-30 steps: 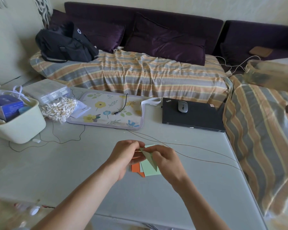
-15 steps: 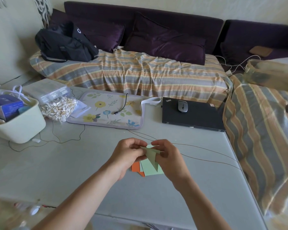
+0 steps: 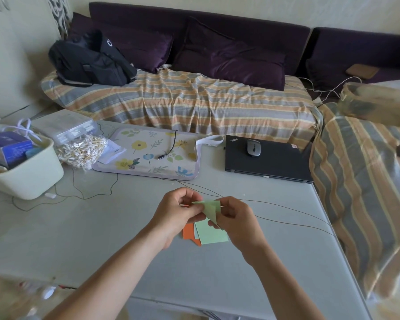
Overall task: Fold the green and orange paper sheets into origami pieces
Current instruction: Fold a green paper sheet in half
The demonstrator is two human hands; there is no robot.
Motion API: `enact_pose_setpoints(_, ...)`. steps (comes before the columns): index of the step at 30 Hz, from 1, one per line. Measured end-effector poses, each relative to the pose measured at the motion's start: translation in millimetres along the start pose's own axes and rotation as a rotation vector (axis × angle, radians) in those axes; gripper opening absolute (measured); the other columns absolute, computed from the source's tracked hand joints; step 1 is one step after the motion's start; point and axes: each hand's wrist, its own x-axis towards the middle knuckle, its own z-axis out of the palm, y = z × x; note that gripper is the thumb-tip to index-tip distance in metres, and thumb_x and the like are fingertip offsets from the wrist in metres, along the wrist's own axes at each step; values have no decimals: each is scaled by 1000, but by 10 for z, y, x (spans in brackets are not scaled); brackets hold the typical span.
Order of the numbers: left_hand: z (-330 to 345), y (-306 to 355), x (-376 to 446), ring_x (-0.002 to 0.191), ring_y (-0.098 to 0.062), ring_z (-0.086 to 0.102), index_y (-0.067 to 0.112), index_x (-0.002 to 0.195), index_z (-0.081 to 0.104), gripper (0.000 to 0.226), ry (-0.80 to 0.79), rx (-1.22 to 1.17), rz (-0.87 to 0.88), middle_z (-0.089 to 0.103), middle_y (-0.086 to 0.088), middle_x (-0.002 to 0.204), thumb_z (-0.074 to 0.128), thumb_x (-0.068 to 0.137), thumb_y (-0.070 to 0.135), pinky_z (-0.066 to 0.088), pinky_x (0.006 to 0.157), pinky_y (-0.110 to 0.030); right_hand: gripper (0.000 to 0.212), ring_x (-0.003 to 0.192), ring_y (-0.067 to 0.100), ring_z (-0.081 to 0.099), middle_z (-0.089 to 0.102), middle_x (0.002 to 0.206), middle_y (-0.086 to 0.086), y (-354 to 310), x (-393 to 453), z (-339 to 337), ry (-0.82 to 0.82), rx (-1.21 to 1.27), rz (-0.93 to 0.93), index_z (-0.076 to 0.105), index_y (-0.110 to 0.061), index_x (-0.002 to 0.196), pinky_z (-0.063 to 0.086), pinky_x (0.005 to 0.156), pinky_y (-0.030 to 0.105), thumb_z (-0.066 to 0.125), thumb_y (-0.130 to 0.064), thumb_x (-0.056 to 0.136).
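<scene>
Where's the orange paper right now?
Head view: the orange paper lies flat on the table, under the flat green sheets, just below the left hand.

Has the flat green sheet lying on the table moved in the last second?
No. The flat green sheet lies on the orange paper as before, the same way short of the black laptop.

The flat pale grey table (image 3: pixel 116 239) carries flat green (image 3: pixel 214 234) and orange paper sheets (image 3: pixel 188 230); beyond them lie a floral mat (image 3: pixel 148 155), black closed laptop (image 3: pixel 275 158), and left, a cream plastic bin (image 3: pixel 32 179).
</scene>
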Motion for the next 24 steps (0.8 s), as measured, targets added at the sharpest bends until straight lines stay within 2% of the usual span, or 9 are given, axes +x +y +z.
enact_pose_setpoints(3,-11,-5,6,79,-32,77,1,95,67,10,14,10,2,66,-12,90,68,91,-8,63,81,-36,17,77,23,76,78,80,4,4,5,-1,-8,-18,-24,72,-15,97,59,78,39,61,-3,91)
enact_pose_setpoints(7,-32,-16,30,71,-27,76,-1,94,69,8,48,-26,-5,64,-13,83,69,90,-7,64,77,-33,31,79,22,77,78,86,6,10,3,-9,-14,22,-35,74,-9,101,61,76,33,49,8,95)
enact_pose_setpoints(10,-41,-13,26,69,-26,75,-2,94,70,9,52,-35,-16,65,-14,80,73,87,-7,64,73,-31,36,79,22,76,77,87,9,-1,3,-2,6,19,-39,76,-10,98,62,79,37,45,8,95)
enact_pose_setpoints(13,-32,-2,22,73,-30,76,1,96,70,14,53,-30,-16,67,-13,81,76,85,-4,64,74,-33,27,82,31,75,74,92,17,-35,-4,3,27,113,-7,75,-11,94,61,83,45,50,-14,103)
enact_pose_setpoints(15,-30,-1,18,75,-32,77,3,97,71,15,49,-19,-9,67,-11,82,78,85,-1,63,78,-36,28,85,36,73,74,90,16,-45,-13,0,13,140,5,74,-11,94,60,82,45,61,-34,101)
enact_pose_setpoints(16,-29,-2,14,76,-32,77,4,96,72,14,41,-20,-5,68,-11,82,78,85,-1,63,78,-36,25,85,35,73,75,88,14,-40,-14,-2,3,137,4,73,-11,95,60,81,44,67,-35,97)
enact_pose_setpoints(19,-14,-6,6,75,-30,77,4,93,75,7,28,-43,-4,71,-11,82,75,88,-1,63,76,-33,17,76,25,74,76,86,12,-20,-4,4,-6,118,7,68,-8,103,60,73,32,76,-14,90)
enact_pose_setpoints(21,-16,-4,16,74,-27,76,3,94,76,5,37,-65,-22,74,-13,83,71,92,2,63,73,-31,17,76,24,75,77,86,11,2,15,2,5,122,12,66,-8,105,58,70,25,73,-5,90)
enact_pose_setpoints(24,-38,0,28,74,-27,76,1,97,75,8,63,-68,-49,75,-21,89,68,94,3,63,71,-30,16,78,25,76,78,85,7,8,21,-8,33,173,-2,66,-10,104,58,69,22,67,1,93)
